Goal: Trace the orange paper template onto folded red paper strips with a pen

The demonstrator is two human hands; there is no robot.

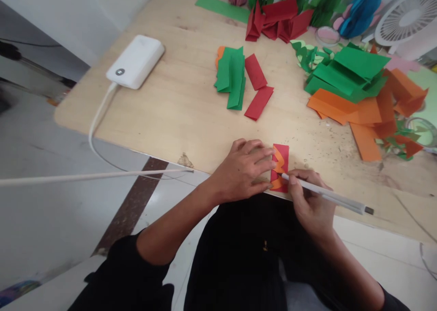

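Far to my left on the wooden table [177, 106] sits a white power bank [136, 60], its white cable [97, 124] dropping over the table's near edge. Further right lies a small stack of folded green paper strips [232, 76], with two red strips [257, 85] touching its right side. Behind them, near the far edge, stands a cluster of folded red pieces [278, 19], and a long green strip [221, 8] lies to its left. Right of centre a heap of green folded sheets [351, 69] rests on orange paper pieces [362, 115], which spread toward the table's right end. A white fan [408, 15] stands at the far right corner. None of this lies between my hands and the work; the space around them is bare wood with small scraps.

My left hand [244, 170] lies flat, palm down, at the near edge, forearm coming in from the lower left. Its fingers are spread rather than clenched, and the fingertips press on the left side of the red paper strip [282, 154], pinning it to the table. An orange zigzag piece [280, 165] lies on that strip.

My right hand [312, 201] comes in from the lower right, curled and clenched around a white pen [327, 195]. The pen's tip touches the lower part of the strip, just beside my left fingertips, and its barrel slants out to the right.
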